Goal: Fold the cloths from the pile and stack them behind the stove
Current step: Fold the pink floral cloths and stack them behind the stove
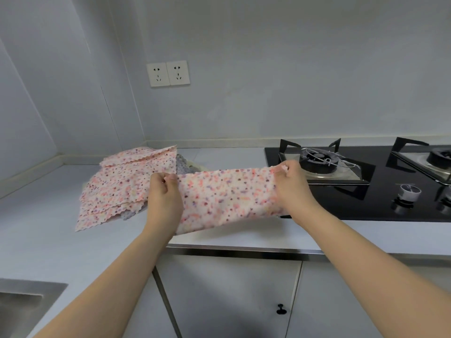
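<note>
Cloth, white with pink and purple speckles, thin soft fabric [227, 198]: held stretched above the near counter edge, fold in progress.

Fingers and thumb of the left hand [164, 191] pinch the cloth's upper left corner; those of the right hand [292, 184] pinch its upper right corner, curled tight, so the top edge runs taut between them and the rest hangs toward the pale grey countertop [36, 228]. Far left lies the pile of matching speckled cloths [127, 184], unfolded, over a grey textured cloth [183, 164]. Right: black glass gas stove [353, 191]. No stack shows behind it. Judged step: first fold of this piece. Next move calls for bringing the two corners together, edges aligned, then carrying it to the far side of the stove.
</note>
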Available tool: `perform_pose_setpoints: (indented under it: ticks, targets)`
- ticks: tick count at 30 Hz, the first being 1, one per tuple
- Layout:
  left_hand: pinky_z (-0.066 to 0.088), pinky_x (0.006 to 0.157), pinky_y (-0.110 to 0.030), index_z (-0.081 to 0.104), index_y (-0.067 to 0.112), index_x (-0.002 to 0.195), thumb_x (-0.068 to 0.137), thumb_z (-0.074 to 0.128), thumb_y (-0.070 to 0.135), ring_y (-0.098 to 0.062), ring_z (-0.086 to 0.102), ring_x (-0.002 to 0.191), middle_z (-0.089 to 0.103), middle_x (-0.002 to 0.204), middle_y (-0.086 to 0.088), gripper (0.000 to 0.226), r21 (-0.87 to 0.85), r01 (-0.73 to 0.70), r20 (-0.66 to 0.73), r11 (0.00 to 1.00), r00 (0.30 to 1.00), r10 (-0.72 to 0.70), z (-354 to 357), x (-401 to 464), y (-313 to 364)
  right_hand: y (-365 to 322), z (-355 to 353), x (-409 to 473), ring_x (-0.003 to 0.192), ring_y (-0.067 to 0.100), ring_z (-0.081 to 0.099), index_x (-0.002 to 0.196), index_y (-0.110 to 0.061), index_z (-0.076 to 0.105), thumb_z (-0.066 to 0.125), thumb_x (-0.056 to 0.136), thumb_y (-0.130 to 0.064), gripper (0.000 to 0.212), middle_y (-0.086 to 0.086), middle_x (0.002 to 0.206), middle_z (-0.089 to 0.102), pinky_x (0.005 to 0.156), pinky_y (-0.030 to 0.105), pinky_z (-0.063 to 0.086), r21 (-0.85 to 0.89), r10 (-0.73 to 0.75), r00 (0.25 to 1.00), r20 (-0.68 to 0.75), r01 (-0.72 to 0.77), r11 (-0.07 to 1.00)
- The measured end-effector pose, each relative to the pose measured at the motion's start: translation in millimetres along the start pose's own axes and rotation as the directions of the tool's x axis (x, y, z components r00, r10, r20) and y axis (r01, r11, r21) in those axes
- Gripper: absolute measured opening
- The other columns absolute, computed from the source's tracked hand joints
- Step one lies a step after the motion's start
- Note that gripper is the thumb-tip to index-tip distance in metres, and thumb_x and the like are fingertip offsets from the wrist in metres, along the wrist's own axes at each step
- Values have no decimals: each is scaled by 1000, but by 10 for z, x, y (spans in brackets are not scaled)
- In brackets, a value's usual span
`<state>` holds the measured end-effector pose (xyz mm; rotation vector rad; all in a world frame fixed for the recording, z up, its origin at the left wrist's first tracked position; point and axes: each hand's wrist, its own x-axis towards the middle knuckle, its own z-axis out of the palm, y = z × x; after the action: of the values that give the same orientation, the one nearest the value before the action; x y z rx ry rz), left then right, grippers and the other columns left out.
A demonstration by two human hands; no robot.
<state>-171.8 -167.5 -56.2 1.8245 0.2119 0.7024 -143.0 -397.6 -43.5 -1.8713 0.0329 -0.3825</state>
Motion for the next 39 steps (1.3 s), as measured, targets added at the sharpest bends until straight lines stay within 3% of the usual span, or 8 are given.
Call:
perform_pose_setpoints:
  ticks: [4, 7, 15, 19, 21, 25, 32, 39]
  targets:
    - [34, 54, -15, 44, 10, 103, 104, 39, 24, -8, 45, 67, 49, 79, 2, 14, 117, -87, 23, 989, 996, 85, 47, -7, -126, 197, 98, -1, 74, 20, 55, 103, -16, 33, 32, 102, -15, 2, 1, 91, 54, 61, 35, 41, -455, -211, 976, 60, 215, 864]
    - [38, 54, -27, 48, 12, 103, 102, 42, 21, -16, 48, 66, 53, 79, 3, 11, 208, -91, 108, 974, 992, 70, 27, 66, -305, 288, 186, 67, 69, 25, 56, 102, -16, 32, 36, 98, -8, 10, 5, 90, 57, 59, 35, 38, -621, -170, 978, 121, 208, 755]
    - [38, 62, -28, 60, 13, 110, 101, 41, 17, -23, 53, 78, 63, 111, -10, 21, 477, -76, 265, 875, 962, -61, 105, 351, -713, 456, 618, 480, 97, 31, 56, 121, -9, 34, 48, 88, 1, 38, 11, 120, 49, 68, 37, 40, -827, 14, 960, 279, 233, 511]
    - [46, 75, -29, 64, 14, 110, 97, 50, 14, -26, 60, 94, 60, 124, -9, 19, 524, -19, 309, 851, 936, -169, 125, 502, -702, 440, 832, 430, 112, 29, 41, 129, -13, 37, 54, 89, -19, 44, 10, 129, 36, 89, 38, 35, -912, -214, 947, 239, 295, 284]
    - [45, 78, -27, 66, 14, 105, 95, 55, 14, -27, 60, 100, 59, 125, -11, 15, 507, 8, 322, 862, 926, -198, 96, 575, -714, 407, 994, 261, 115, 30, 39, 130, -13, 38, 49, 92, -27, 42, 10, 131, 36, 91, 40, 33, -870, -205, 934, 294, 350, 347]
    - [47, 48, -26, 65, 11, 97, 91, 63, 7, -21, 50, 49, 55, 95, -9, 7, 397, 103, 377, 912, 888, -265, 20, 660, -746, 436, 1182, 46, 125, 32, 33, 138, -12, 36, 26, 98, -52, 58, 12, 137, 36, 102, 45, 29, -885, 134, 936, 325, 251, 392]
    - [49, 63, -34, 63, 4, 79, 91, 64, 19, -22, 53, 60, 57, 70, -9, 19, 360, 113, 418, 926, 868, -268, -26, 760, -827, 614, 1033, 42, 147, 30, -12, 154, -21, -1, 14, 93, -68, 79, 7, 161, -11, 117, 53, -8, -817, 237, 868, 437, 272, 509]
    - [50, 60, -31, 70, 7, 79, 88, 66, 8, -19, 57, 59, 66, 71, -8, 10, 365, 124, 465, 923, 835, -296, -56, 748, -791, 497, 963, 147, 148, 28, -7, 154, -17, 7, 13, 100, -53, 65, 8, 161, -4, 118, 51, -6, -825, 163, 892, 422, 304, 477]
